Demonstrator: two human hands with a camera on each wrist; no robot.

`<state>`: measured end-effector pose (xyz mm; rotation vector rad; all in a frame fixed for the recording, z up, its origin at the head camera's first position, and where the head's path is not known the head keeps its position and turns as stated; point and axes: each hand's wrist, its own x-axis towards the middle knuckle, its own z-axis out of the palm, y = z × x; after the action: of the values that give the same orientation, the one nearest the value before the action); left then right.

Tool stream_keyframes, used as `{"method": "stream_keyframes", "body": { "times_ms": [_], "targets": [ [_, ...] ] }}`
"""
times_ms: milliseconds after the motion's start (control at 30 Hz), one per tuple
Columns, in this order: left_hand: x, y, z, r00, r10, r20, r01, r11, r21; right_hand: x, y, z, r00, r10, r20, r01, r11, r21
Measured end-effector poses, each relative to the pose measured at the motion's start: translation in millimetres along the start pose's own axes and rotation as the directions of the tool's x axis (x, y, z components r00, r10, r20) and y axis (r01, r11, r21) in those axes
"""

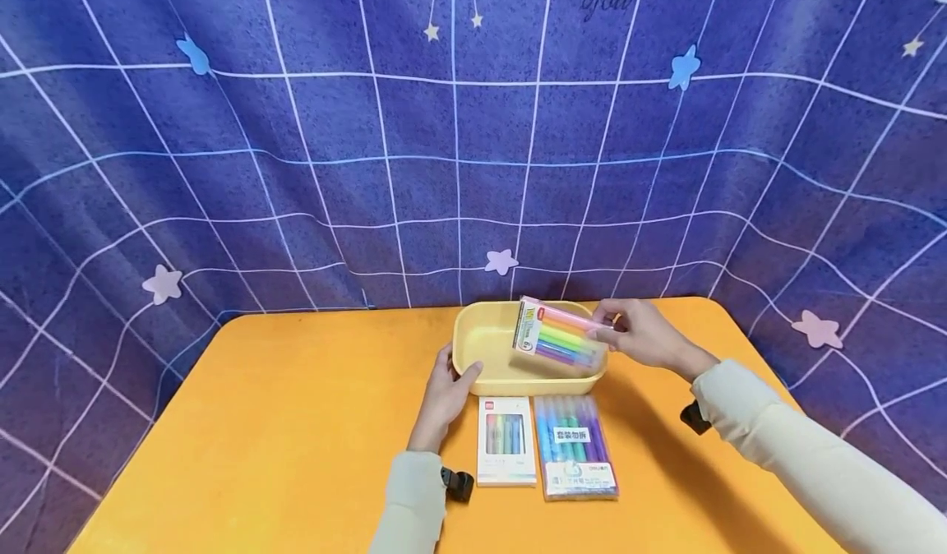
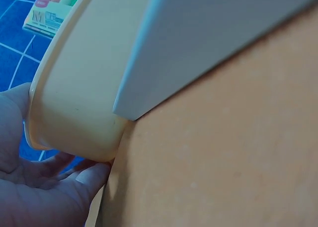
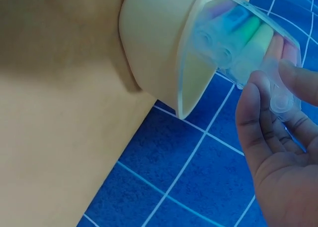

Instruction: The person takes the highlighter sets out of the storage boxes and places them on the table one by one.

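Note:
A clear pack of rainbow-coloured markers [image 1: 558, 334] hangs tilted over the pale yellow plastic basin [image 1: 533, 388]. My right hand [image 1: 638, 330] pinches the pack by its right end, thumb against fingers; the right wrist view shows the clear marker ends [image 3: 226, 53] beside the basin's rim. At the basin's left end, my left hand [image 1: 444, 394] grips the wall, with the thumb at the rim. In the left wrist view, fingers [image 2: 92, 180] reach round the basin's outer side, low near the table.
In front of the basin lie a white box of pens [image 1: 506, 476] and, to its right, a clear pack of blue, green and purple pens [image 1: 577, 476]. The orange table [image 1: 318, 422] ends at a blue star-patterned curtain [image 1: 414, 192] behind.

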<state>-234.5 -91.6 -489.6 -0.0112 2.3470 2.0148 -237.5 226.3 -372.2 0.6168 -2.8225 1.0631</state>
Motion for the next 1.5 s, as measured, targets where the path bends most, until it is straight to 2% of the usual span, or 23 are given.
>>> {"method": "stream_keyframes", "body": {
  "times_ms": [300,767,1100,1300,1500],
  "targets": [
    [2.3,0.3,-0.2,1.000,-0.010,0.001,0.010,1.000,0.008,-3.7,-5,-7,0.999,0.011,-0.042,-0.011,1.000,-0.014],
    [-1.9,0.6,-3.3,1.000,-0.018,-0.002,0.018,1.000,0.016,-11.7,-8,-9,0.996,0.049,-0.073,-0.049,0.999,0.000],
    [-1.7,2.6,-2.2,1.000,-0.021,-0.002,0.021,1.000,0.009,-23.8,-14,-12,0.987,0.119,-0.106,-0.115,0.992,0.043],
    [-0.4,2.4,-2.1,1.000,-0.016,-0.008,0.016,1.000,0.026,-34.0,-15,-10,0.984,0.125,-0.128,-0.114,0.989,0.094],
    [-0.4,2.2,-1.1,1.000,-0.016,0.008,0.016,1.000,0.024,-44.2,-15,-10,0.975,0.173,-0.138,-0.155,0.979,0.132]
  ]
}}
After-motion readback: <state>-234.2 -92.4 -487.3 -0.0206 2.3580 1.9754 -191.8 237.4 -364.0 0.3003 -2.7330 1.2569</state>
